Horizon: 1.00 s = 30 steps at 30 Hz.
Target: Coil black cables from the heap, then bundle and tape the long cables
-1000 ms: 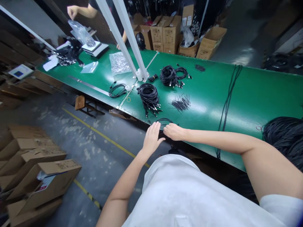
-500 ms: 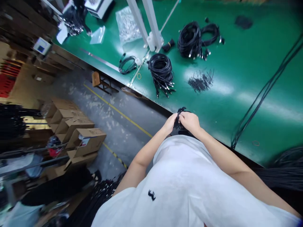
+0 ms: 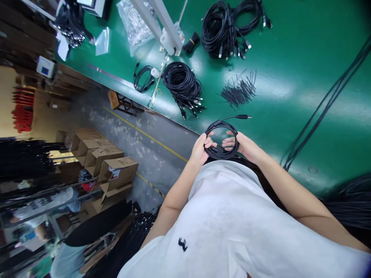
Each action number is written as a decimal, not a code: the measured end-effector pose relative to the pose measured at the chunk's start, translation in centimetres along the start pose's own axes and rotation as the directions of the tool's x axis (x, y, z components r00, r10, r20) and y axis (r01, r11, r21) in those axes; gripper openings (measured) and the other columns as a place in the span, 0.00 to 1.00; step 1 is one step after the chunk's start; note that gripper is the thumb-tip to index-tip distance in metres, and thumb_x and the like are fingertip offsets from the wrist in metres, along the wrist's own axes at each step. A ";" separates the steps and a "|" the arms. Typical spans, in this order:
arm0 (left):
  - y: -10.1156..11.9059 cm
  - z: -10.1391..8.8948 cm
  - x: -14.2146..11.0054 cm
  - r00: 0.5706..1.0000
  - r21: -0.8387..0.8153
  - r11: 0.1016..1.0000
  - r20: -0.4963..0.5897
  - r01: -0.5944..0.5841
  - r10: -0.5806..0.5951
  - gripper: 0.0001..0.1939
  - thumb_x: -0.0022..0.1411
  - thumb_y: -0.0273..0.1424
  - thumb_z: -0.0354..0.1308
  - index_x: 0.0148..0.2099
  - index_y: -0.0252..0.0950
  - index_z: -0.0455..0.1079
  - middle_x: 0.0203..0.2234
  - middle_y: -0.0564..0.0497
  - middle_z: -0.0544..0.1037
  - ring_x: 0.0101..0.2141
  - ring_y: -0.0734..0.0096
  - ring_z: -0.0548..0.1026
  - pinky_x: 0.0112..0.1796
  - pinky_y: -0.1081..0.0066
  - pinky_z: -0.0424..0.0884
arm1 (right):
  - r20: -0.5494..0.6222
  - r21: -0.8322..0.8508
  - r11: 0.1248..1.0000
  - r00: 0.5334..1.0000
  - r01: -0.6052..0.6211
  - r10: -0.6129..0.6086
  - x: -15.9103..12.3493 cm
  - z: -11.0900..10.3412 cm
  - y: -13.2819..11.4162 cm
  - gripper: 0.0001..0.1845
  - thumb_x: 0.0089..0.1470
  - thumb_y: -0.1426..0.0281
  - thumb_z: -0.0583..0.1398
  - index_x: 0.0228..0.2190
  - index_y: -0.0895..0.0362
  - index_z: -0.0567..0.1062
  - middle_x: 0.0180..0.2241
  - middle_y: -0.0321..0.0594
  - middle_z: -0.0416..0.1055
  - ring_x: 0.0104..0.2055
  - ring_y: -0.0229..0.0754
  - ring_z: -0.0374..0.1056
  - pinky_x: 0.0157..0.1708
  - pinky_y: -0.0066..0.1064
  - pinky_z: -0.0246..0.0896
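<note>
A black cable coiled into a ring is held between my two hands at the table's front edge, close to my waist. My left hand grips the ring's left side, its fingers curled through the loop. On the opposite side, my right hand is closed around the coil, with fingertips reaching inside it. One cable end with a plug sticks out above the ring over the green table. Beyond my hands lie a pile of short black ties and a bundle of coiled cables.
More coiled cables lie farther back on the green table. A white post stands near a clear plastic bag. Long cables stretch across the right side. Cardboard boxes and a person are at left.
The bunched cable between my hands now shows as an open ring, with a plug end sticking out. My hands have moved farther apart. The view has shifted slightly.
</note>
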<state>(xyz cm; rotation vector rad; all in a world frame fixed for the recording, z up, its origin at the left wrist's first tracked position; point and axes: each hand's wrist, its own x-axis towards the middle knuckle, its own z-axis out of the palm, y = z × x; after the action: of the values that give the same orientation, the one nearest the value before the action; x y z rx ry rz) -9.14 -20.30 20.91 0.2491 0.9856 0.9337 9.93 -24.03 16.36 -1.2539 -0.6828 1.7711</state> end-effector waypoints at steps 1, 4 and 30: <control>-0.2 0.0 0.1 1.000 -0.011 1.000 -0.030 -0.006 0.005 0.16 0.72 0.32 0.49 0.39 0.30 0.75 0.20 0.60 0.53 0.19 0.85 0.54 0.33 0.77 0.69 | 0.028 0.090 0.995 0.998 -0.050 0.048 0.5 0.6 0.2 0.32 0.51 0.44 0.59 0.48 0.54 0.67 0.37 0.40 0.70 0.35 0.41 0.71 0.38 0.40 0.72; -0.9 -0.1 0.9 0.992 -0.039 0.998 -0.116 -0.049 0.044 0.16 0.73 0.32 0.47 0.40 0.31 0.75 0.20 0.60 0.55 0.19 0.85 0.56 0.34 0.77 0.69 | -0.062 0.164 0.986 0.997 -0.025 0.035 1.3 2.4 0.8 0.30 0.49 0.49 0.63 0.48 0.52 0.66 0.38 0.35 0.68 0.34 0.37 0.70 0.36 0.35 0.74; 9.8 -11.2 20.0 0.916 0.609 0.786 -0.249 -0.106 0.316 0.34 0.70 0.49 0.45 0.73 0.51 0.42 0.69 0.51 0.58 0.68 0.70 0.56 0.66 0.63 0.52 | -0.540 -0.081 0.996 0.838 0.047 -0.083 26.5 2.0 2.9 0.15 0.59 0.57 0.51 0.43 0.52 0.58 0.29 0.28 0.53 0.19 0.27 0.52 0.18 0.24 0.67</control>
<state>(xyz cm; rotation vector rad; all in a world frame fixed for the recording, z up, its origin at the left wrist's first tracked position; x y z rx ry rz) -19.28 -1.47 8.13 0.7592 1.5915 0.8689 3.21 -2.51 2.04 -1.6622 -0.4429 1.2464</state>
